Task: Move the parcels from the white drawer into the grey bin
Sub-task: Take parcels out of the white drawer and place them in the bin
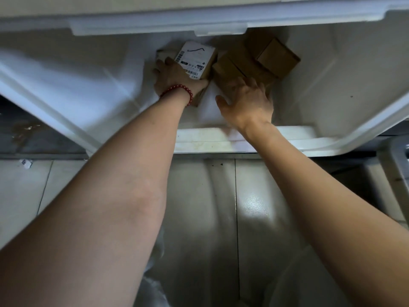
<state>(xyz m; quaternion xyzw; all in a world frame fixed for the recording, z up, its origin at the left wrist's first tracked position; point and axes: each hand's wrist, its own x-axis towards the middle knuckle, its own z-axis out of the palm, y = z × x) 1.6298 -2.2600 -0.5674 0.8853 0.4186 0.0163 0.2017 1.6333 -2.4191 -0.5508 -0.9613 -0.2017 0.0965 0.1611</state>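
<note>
White drawer (354,63) is pulled out and the person has both bare arms reaching into it. Contents: cardboard parcels bunched together at the back middle, all resting on the drawer floor or on each other. Left grip (174,78), with a red bead bracelet (177,89) on the wrist, has its fingers curled round the left edge of the labelled parcel (197,59). That parcel is tilted, its white shipping label with barcodes facing up, and it is inside the drawer. Right grip (247,100) is spread wide with straight fingers laid on the near brown parcel (228,68), and it clasps nothing. The far brown parcel (278,56) sits just behind, toward the back right. Possibly one more box lies between those two, but shadow makes the edges hard to separate. Grey bin (396,165): only a corner shows at the right edge, below the drawer front, and its inside is out of view. Tiled floor (210,218) lies under the arms.
</note>
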